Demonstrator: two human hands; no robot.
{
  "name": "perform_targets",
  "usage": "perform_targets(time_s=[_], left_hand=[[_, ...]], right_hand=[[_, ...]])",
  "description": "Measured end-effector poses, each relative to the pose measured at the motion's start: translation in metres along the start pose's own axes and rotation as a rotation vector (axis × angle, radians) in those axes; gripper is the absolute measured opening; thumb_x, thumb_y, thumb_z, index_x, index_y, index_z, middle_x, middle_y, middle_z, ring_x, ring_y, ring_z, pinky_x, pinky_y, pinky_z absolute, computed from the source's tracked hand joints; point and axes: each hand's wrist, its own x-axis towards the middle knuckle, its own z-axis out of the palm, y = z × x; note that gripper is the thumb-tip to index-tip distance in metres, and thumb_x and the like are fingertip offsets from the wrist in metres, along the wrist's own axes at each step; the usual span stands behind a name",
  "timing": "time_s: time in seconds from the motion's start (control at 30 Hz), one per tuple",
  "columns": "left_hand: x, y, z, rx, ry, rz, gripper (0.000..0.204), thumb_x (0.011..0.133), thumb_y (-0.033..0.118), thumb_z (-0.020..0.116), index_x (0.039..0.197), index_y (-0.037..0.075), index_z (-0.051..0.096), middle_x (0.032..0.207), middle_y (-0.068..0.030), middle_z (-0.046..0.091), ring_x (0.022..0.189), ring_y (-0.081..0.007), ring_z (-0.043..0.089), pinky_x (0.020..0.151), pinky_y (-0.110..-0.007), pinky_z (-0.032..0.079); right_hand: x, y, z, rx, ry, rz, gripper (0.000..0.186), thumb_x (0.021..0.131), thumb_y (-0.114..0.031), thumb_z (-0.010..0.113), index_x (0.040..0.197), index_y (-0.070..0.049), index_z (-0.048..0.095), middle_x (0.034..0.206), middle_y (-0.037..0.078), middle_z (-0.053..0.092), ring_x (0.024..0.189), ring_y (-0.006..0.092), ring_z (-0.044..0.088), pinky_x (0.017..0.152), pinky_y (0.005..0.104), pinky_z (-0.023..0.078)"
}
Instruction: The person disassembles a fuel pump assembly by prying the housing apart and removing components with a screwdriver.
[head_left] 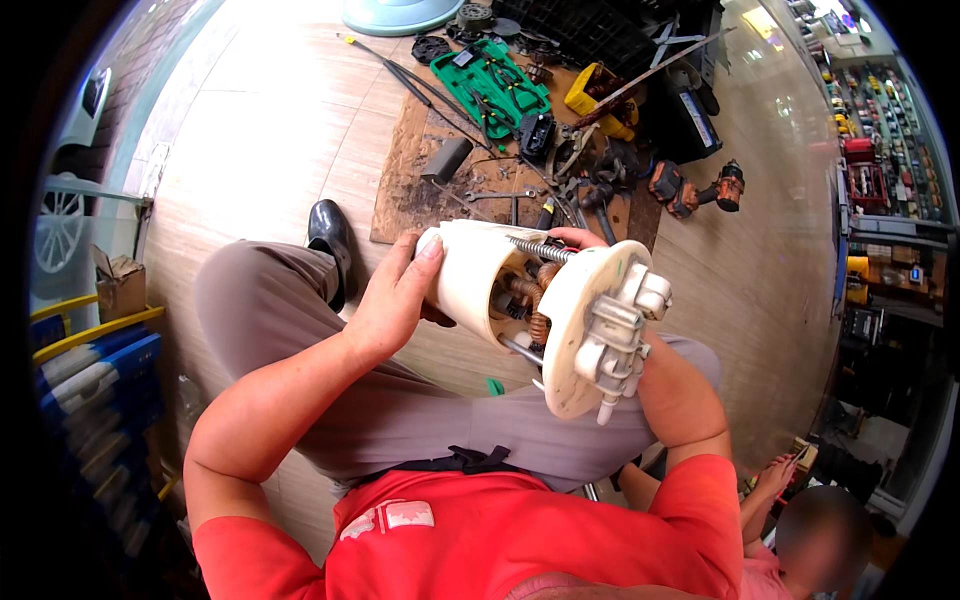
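A cream-white fuel pump module (462, 285) is held up in front of my body, above my lap. Its round flange (572, 355), with moulded connectors and a pipe stub, faces right. Between cup and flange show a metal rod with a spring (540, 250) and brown corrugated hoses (538, 325). My left hand (395, 300) is closed round the cup's left end, thumb on top. Behind the module, my right hand (580, 237) grips its far side; most of that hand is hidden by the flange and only some fingers show.
On the floor ahead lies a worn wooden board (400, 200) with wrenches (500, 195), a hammer (597, 200) and a green tool case (490, 85). Cordless power tools (690, 190) lie to its right. A person (770, 490) sits at lower right. Blue bins (110, 390) stand left.
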Motion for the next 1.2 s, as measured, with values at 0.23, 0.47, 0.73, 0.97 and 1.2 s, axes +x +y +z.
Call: perform_targets(time_s=[0.23,0.47,0.73,0.97,1.2], left_hand=[[-0.002,0.004,0.0,0.107,0.023,0.028,0.058,0.1,0.051,0.038,0.129,0.001,0.044,0.096,-0.0068,0.058,0.074,-0.0123,0.058,0.059,-0.027,0.052],[0.0,0.0,-0.003,0.113,-0.023,0.028,0.054,0.101,0.051,0.036,0.114,0.0,0.05,0.081,-0.0061,0.057,0.063,-0.0125,0.055,0.053,-0.027,0.05],[-0.002,0.004,-0.001,0.129,-0.075,0.007,0.06,0.1,0.055,0.033,0.113,-0.001,0.051,0.081,-0.0073,0.058,0.063,-0.013,0.057,0.05,-0.027,0.047],[0.006,-0.004,-0.009,0.07,-0.231,-0.063,0.067,0.098,0.061,0.031,0.113,-0.001,0.052,0.078,-0.008,0.059,0.059,-0.0129,0.056,0.045,-0.026,0.043],[0.004,-0.001,-0.006,-0.027,-0.261,-0.108,0.067,0.098,0.063,0.029,0.113,0.003,0.053,0.078,-0.0073,0.06,0.055,-0.0135,0.057,0.043,-0.025,0.043]], right_hand=[[-0.007,0.007,-0.007,0.763,-0.1,0.085,0.044,0.094,-0.024,0.058,0.129,0.0,0.048,0.117,0.017,0.061,0.102,0.0238,0.064,0.089,0.037,0.057],[-0.01,-0.007,-0.007,0.424,-0.045,-0.054,0.047,0.092,-0.018,0.058,0.135,-0.002,0.044,0.125,0.013,0.056,0.112,0.0226,0.056,0.099,0.0365,0.046],[-0.01,-0.019,0.002,-1.2,0.24,-0.433,0.055,0.089,-0.01,0.06,0.14,-0.003,0.04,0.132,0.01,0.051,0.122,0.022,0.049,0.109,0.0359,0.034],[-0.005,-0.016,-0.003,-0.895,0.276,-0.402,0.044,0.093,-0.017,0.056,0.134,-0.004,0.045,0.118,0.008,0.056,0.104,0.0189,0.053,0.091,0.0325,0.039],[0.009,-0.014,-0.009,-0.005,0.152,-0.169,0.037,0.1,-0.03,0.048,0.124,-0.003,0.054,0.097,0.006,0.065,0.076,0.0148,0.063,0.061,0.0281,0.051]])
